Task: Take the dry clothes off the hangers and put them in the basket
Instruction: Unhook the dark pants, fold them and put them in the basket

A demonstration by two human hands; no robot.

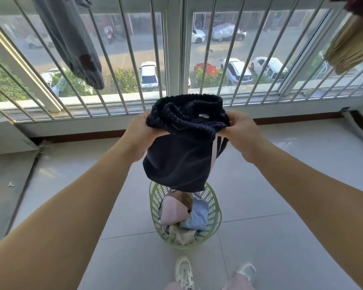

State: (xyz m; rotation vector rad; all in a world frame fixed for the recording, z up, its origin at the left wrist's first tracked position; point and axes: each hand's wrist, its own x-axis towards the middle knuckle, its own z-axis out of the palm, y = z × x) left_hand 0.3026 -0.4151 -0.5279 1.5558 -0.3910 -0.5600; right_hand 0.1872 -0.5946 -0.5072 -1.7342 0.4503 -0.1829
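Navy shorts held bunched over a half-filled basket, ready to drop.

Nearest, below the hands, the green basket (216, 208) stands on the tiled floor, already holding pink, blue and beige folded clothes. Directly above it the left hand (137, 135) and right hand (242, 133) each grip one side of the gathered elastic waistband of the dark striped shorts (176, 160). The garment hangs with its long axis vertical, waistband up and open toward the camera, hem pointing down and just over the basket's far rim. To do this well, I would bring the bundle a little nearer over the basket's middle, lower it, then let go with both hands together. Beyond, a grey garment (71, 42) and a tan garment (350, 47) hang by the barred window (176, 49).
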